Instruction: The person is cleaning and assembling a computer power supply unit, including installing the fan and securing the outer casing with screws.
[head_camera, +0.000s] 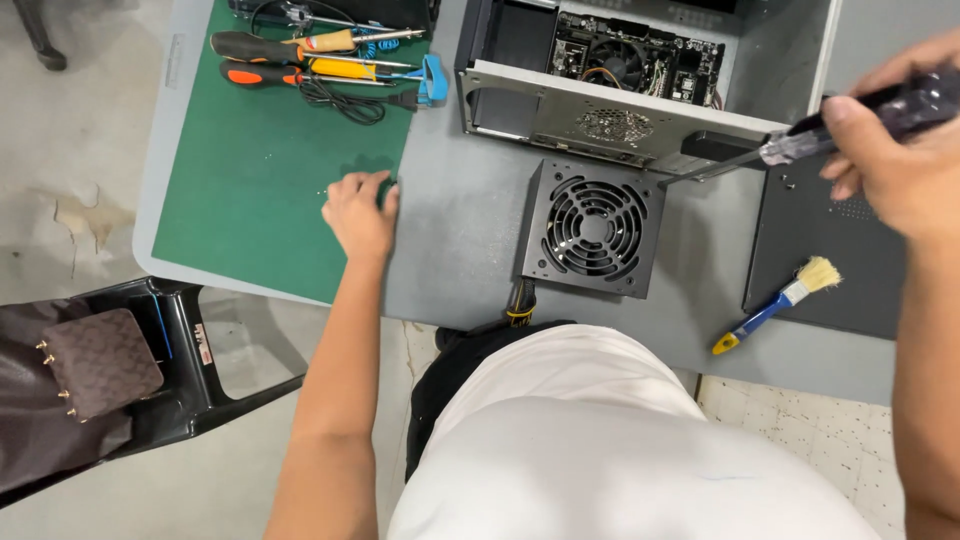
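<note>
My left hand (358, 212) rests on the edge of the green mat (250, 200), fingers curled down, next to tiny screws (322, 191) lying on the mat; whether it pinches one I cannot tell. My right hand (895, 150) grips a screwdriver (800, 145) with a clear dark handle, its shaft pointing left toward the open computer case (610, 115). A black power supply unit (595, 228) with a round fan grille lies on the grey table in front of the case.
Several screwdrivers and a cable (320, 65) lie at the mat's far end. A black side panel (830, 250) holds a blue-handled brush (780, 305). A black chair with a brown bag (100, 365) stands at the left.
</note>
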